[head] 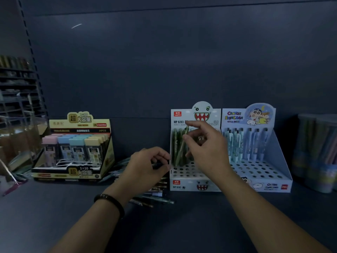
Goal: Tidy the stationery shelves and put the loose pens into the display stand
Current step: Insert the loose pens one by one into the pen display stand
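Dark shelf (54, 207): right hand (206, 152) pinches green pen (183, 145) over stand (184, 172); left hand (145, 168) curled on dark pen (158, 164).

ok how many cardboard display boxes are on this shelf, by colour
yellow lead refill box: 1
white monster pen stand: 1
blue crayon shin-chan pen stand: 1
total: 3

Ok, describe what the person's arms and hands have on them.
Both forearms are bare, with no sleeves in view. The left wrist wears a dark beaded bracelet. The left hand and right hand wear no gloves, and no rings or watch are visible.
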